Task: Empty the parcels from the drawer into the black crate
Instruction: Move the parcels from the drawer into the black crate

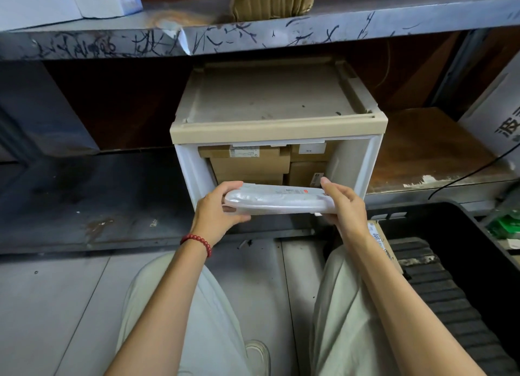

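The left grip and right grip each clamped one end of a white parcel just before the drawer; the crate stood right.

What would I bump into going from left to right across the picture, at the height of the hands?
left hand → white padded parcel, held at both ends → right hand → black crate
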`<state>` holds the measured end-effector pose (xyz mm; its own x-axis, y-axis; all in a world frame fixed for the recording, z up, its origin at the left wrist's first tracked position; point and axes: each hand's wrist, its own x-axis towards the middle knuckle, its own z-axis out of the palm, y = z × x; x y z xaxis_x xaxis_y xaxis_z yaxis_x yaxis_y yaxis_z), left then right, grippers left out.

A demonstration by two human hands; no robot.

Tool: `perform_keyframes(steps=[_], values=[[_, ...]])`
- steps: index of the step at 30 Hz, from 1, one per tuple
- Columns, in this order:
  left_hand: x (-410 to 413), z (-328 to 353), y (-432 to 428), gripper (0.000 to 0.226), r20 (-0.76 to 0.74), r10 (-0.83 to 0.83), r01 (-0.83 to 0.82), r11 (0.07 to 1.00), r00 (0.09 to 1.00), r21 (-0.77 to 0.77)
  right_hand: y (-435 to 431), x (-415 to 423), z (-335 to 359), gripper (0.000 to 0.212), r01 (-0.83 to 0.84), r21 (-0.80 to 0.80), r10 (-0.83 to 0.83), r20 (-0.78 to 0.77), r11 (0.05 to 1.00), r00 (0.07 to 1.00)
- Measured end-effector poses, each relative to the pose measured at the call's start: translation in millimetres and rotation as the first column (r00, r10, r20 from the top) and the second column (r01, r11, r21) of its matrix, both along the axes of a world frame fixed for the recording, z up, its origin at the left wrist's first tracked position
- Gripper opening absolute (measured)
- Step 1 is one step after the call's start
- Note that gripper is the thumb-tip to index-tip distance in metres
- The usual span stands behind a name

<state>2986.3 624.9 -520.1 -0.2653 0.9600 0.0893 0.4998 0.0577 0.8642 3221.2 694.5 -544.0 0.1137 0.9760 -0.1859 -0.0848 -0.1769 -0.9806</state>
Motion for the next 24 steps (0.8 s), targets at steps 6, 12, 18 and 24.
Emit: perform_keyframes(steps=[6, 12, 18, 24], values=[[1, 6, 3, 0.026, -0.194, 0.147, -0.110, 0.976, 0.970, 0.186, 3, 4, -1, 0.058, -0.050, -0.007, 0.049, -0.152, 0.999, 0.987], [1, 1, 8, 0.029, -0.110, 0.123, -0.104, 0.980, 0.986, 0.171, -1, 3, -4, 0.061, -0.205, 0.058, 0.205, 0.004, 0.977, 0.979], [2, 6, 6, 0.026, -0.065, 0.107, -0.089, 0.969, 0.992, 0.231, 0, 5, -8, 0.045, -0.192, 0.149, 0.125, 0.370, 0.970, 0.921], [30, 13, 21, 0.027, -0.094, -0.088, 0.104, 0.976, 0.992, 0.189, 0, 58, 13, 0.048, -0.156, 0.199, 0.074, 0.366, 0.967, 0.928]])
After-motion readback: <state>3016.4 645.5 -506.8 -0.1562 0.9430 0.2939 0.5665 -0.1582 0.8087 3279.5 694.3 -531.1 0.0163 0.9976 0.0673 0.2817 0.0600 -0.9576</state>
